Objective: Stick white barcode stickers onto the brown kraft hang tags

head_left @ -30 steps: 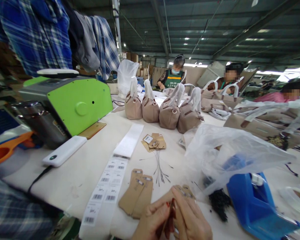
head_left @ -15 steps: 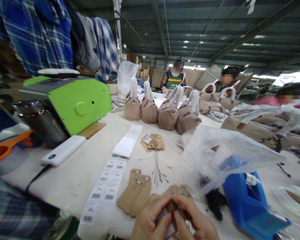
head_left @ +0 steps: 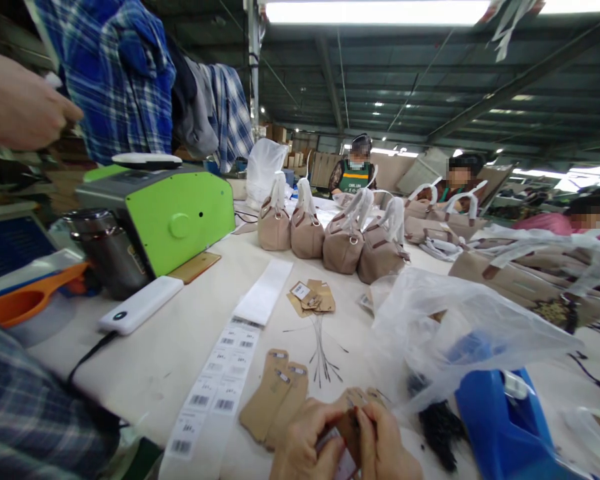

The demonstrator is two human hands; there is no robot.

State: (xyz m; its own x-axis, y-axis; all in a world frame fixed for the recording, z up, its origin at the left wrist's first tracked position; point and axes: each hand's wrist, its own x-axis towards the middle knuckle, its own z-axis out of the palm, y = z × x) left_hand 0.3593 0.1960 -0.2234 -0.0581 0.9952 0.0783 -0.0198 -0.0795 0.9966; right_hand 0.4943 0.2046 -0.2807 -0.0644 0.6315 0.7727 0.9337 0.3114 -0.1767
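Note:
Low in the view, my left hand point(head_left: 303, 443) is closed around a brown cardboard hang tag point(head_left: 350, 432), with a white label or card beneath it. My right hand point(head_left: 387, 445) pinches the upper end of the same tag; its fingertips hide what is between them. Several more brown tags point(head_left: 357, 397) lie just behind my hands. To the left is a fanned pile of brown tags point(head_left: 275, 403), beside a strip of white barcode price stickers point(head_left: 220, 373). Farther back, strung tags point(head_left: 325, 297) lie with their thin dark strings point(head_left: 321, 353) spread toward me.
At right are a clear plastic bag point(head_left: 460, 320), black cords point(head_left: 440, 430) and a blue tape dispenser point(head_left: 505, 420). Beige handbags point(head_left: 343, 247) stand behind. A green machine point(head_left: 185, 220), thermos point(head_left: 107, 257) and power bank point(head_left: 143, 305) sit left. Another person's hand point(head_left: 25, 103) reaches in; co-workers sit beyond.
The view has shifted, so the table things appear lower and farther right. Another person's hand has come farther in at upper left. My right fingers have shifted on the tag.

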